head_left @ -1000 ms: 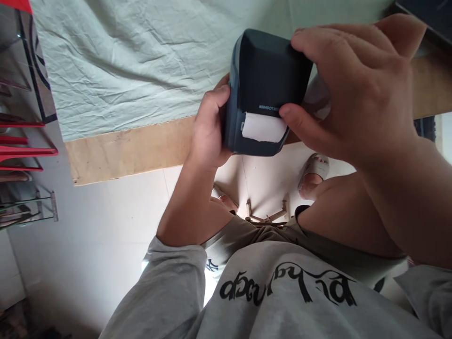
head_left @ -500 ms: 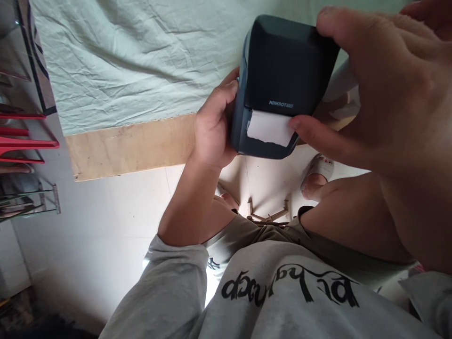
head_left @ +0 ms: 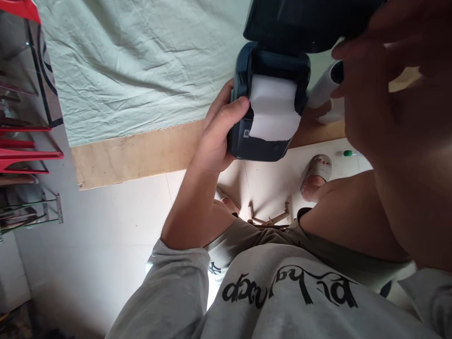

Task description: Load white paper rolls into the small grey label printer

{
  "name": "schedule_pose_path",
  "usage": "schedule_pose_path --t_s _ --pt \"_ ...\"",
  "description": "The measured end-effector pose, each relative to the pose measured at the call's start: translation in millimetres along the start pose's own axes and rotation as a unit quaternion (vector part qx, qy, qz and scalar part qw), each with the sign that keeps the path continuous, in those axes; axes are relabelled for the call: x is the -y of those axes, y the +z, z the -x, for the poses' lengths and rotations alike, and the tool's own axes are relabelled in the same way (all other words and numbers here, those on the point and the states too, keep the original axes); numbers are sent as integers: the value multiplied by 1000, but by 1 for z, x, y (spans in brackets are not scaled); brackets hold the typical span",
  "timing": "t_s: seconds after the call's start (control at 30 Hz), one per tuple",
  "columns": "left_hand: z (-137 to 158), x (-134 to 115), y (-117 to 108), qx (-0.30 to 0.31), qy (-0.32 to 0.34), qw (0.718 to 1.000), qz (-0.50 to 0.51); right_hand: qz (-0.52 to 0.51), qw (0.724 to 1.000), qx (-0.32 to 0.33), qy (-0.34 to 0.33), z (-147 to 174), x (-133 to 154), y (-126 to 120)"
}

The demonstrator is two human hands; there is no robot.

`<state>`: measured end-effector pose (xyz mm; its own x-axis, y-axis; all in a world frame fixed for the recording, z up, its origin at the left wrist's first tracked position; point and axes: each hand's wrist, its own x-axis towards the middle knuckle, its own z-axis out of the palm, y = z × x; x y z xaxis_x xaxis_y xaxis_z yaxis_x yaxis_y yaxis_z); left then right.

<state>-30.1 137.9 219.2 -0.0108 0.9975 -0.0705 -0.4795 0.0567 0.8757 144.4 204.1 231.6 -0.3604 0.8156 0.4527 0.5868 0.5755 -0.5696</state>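
Head view: left hand (head_left: 221, 136) clamped around dark label printer (head_left: 263, 146), held above front edge of wooden table (head_left: 134, 153). Right hand (head_left: 384, 94) gripping raised lid (head_left: 303, 23), swung up. White paper roll (head_left: 275, 110) exposed inside. Pale cloth (head_left: 141, 66) spread behind.

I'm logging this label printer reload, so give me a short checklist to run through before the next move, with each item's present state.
1. Printer body held firm by the left hand: ok.
2. Lid swung fully open, lifted by the right hand: ok.
3. Paper roll seated in the bay, its white end hanging over the front: ok.
4. Paper lying straight: cannot tell.
5. Left thumb clear of the paper: not ok, it touches the paper's left edge.
6. Spare white roll on the table behind: ok.
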Motion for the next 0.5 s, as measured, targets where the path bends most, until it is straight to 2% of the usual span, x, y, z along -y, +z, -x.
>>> schedule_pose_path --t_s 0.1,0.17,0.3,0.4,0.5 --pt "0 -1 0 2 0 1000 -11 122 982 9 -144 -2 0 -3" --pt "1 -1 1 4 0 1000 -26 199 963 28 -179 -3 4 -5" --pt "2 -1 2 25 7 999 -30 262 952 93 -124 -5 21 -2" --pt "5 -1 2 -2 1 1000 -29 274 943 177 -62 -6 34 1" --pt "8 -4 5 -29 -7 999 -38 291 928 230 -17 -6 41 1"
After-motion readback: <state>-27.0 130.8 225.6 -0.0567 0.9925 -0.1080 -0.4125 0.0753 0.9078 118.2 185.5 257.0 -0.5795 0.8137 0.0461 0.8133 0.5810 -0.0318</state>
